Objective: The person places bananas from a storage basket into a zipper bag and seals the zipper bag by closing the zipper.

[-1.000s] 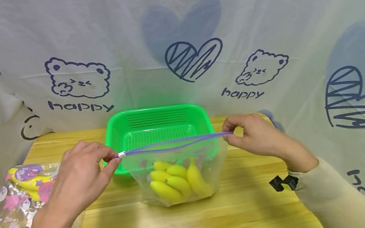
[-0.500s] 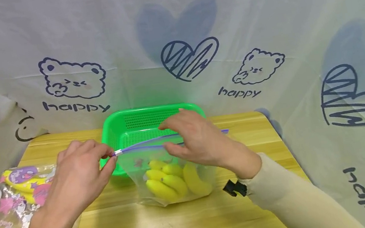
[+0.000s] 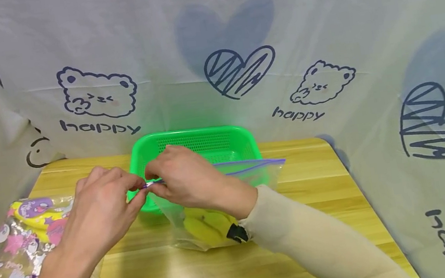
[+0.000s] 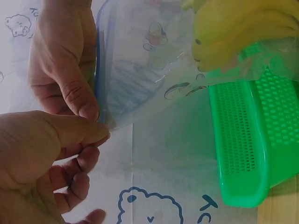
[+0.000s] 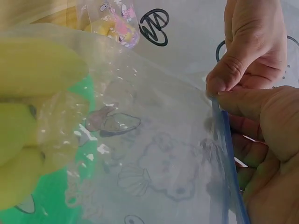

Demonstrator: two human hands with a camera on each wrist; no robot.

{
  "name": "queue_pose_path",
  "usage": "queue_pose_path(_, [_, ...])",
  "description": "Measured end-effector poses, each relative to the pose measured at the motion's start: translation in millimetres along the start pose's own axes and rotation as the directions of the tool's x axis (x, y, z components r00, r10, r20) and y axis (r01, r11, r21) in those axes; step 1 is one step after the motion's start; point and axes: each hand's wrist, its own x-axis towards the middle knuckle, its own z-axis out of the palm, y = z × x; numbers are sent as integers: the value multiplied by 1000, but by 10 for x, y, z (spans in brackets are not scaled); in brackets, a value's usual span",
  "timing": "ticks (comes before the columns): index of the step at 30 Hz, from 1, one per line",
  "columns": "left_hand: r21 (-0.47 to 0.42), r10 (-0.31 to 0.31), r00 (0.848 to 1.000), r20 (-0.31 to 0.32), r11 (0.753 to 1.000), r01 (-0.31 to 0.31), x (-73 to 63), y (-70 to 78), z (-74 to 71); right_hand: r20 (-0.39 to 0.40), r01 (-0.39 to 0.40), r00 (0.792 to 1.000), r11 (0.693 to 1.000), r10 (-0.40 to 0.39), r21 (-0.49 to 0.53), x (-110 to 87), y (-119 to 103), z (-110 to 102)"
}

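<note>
A clear zip bag with a purple zip edge hangs upright in front of the basket, yellow bananas inside. At its left top corner, my left hand pinches the end by the white zip slider. My right hand has come close beside it and pinches the zip edge at the same corner, thumb against finger. In the right wrist view, both thumbs nearly meet at the bag's corner. My right forearm covers part of the bananas in the head view.
Behind the bag stands a green plastic basket. A second printed zip bag with something yellow in it lies on the wooden table at the left. A white printed cloth hangs behind the table.
My right hand has let go of the bag's right top corner and moved left along the zip to the slider end. My left hand has kept its pinch there.
</note>
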Motion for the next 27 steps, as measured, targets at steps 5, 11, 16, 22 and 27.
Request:
queue_pose_path(5, [1,41,999,-30,999,-41,0,0,4,51,-17,999,1000,18,-12,-4,-13,5])
queue_pose_path(11, [13,99,993,-70,995,-98,-7,-6,13,81,-3,997,1000,4,-7,-31,-7,-11])
queue_pose_path(16, [8,99,994,-52,995,-98,-7,-17,0,84,24,996,1000,-23,-15,-91,38,-42])
queue_pose_path(22, [-22,12,999,46,1000,-11,-32,-53,-49,67,17,998,1000,-16,-23,-220,144,-70])
queue_pose_path(27, [-48,-15,998,64,999,18,-23,-11,-18,6,31,1000,999,-31,-22,-300,208,-48])
